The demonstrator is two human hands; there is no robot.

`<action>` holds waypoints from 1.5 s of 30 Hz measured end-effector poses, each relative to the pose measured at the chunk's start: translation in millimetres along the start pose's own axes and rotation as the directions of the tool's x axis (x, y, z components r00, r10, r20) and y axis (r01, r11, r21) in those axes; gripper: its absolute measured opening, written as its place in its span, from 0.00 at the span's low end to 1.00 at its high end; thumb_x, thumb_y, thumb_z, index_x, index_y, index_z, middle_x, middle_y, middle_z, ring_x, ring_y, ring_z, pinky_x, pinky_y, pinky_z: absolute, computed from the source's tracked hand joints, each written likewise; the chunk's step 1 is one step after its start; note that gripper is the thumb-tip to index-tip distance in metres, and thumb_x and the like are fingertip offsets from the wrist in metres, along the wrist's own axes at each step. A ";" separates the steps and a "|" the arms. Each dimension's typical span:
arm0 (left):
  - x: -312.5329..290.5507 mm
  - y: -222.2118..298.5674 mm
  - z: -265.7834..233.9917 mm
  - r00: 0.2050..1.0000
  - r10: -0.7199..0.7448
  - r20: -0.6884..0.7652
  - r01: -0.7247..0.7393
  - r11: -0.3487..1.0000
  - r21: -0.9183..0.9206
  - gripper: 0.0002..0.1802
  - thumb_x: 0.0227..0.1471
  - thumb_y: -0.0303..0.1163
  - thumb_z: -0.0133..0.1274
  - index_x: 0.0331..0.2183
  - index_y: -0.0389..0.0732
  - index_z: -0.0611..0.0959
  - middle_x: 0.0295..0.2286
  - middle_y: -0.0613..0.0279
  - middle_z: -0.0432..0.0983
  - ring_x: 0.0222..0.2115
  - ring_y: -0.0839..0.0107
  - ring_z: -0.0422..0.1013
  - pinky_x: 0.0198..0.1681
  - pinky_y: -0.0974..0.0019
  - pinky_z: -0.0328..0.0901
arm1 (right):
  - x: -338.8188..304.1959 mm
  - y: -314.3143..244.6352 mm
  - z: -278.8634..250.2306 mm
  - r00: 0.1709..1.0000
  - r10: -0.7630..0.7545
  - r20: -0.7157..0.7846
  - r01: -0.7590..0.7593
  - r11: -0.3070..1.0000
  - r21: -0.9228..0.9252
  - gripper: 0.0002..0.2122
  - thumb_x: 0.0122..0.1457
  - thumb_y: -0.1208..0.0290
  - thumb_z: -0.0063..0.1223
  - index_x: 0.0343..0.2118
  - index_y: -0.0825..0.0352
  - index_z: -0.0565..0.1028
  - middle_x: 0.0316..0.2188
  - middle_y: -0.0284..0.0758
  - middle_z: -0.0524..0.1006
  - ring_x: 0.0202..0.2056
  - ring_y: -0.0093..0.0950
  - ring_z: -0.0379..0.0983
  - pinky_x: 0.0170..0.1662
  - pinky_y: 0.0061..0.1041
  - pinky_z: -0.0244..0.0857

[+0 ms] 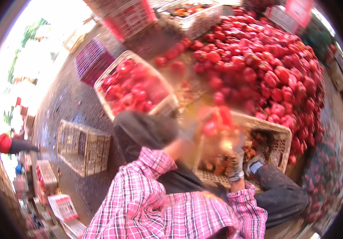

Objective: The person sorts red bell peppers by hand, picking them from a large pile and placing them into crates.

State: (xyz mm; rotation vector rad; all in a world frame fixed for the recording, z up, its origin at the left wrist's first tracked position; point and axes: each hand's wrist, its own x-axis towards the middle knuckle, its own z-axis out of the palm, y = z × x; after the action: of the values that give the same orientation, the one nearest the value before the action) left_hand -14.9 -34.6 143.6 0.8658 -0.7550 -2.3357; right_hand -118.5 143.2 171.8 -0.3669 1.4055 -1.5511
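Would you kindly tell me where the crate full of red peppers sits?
In the head view, the full crate sits upper left of the blurred hands, between the big pepper pile and an empty crate.

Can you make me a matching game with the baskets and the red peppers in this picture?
Things:
1. Big pepper heap
2. Full basket
3. Basket by the hands
4. Empty crate

Places or states:
A. On its side on the floor, at the left
B. Spread over the ground, upper right
C. Holds scraps, near the gloved right hand
D. Packed with red peppers, centre left

Pairs: 1-B, 2-D, 3-C, 4-A
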 end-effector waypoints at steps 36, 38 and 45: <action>355.7 -70.4 -33.9 0.929 -0.131 0.347 -0.353 -0.599 0.719 0.35 0.50 0.37 0.57 0.59 0.42 0.69 0.57 0.44 0.67 0.56 0.50 0.67 0.59 0.54 0.63 | 71.7 56.0 -64.0 0.722 0.533 -0.442 -0.631 0.769 -0.103 0.21 0.57 0.67 0.63 0.52 0.68 0.73 0.32 0.38 0.80 0.17 0.19 0.71 0.18 0.16 0.71; 377.7 -86.6 -16.0 0.972 -0.154 0.178 -0.235 -0.598 0.766 0.42 0.41 0.32 0.60 0.60 0.43 0.67 0.52 0.48 0.70 0.53 0.45 0.66 0.56 0.50 0.64 | 73.5 42.3 -67.1 0.720 0.590 -0.365 -0.632 0.775 0.007 0.26 0.58 0.67 0.62 0.59 0.63 0.69 0.34 0.37 0.79 0.20 0.18 0.72 0.19 0.15 0.72; 421.4 -85.2 -77.7 0.939 0.106 0.326 -0.262 -0.390 0.883 0.23 0.41 0.35 0.65 0.41 0.41 0.79 0.33 0.49 0.78 0.34 0.51 0.74 0.41 0.53 0.68 | 70.7 53.3 -81.7 0.794 0.473 -0.382 -0.554 0.822 -0.133 0.24 0.61 0.62 0.59 0.57 0.65 0.68 0.33 0.37 0.77 0.22 0.19 0.73 0.21 0.17 0.72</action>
State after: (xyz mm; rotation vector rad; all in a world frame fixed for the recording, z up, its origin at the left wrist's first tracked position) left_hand -259.2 -268.7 -132.7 0.9507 -2.8817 -0.6788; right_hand -190.4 142.7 75.1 0.1569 1.7826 -1.0141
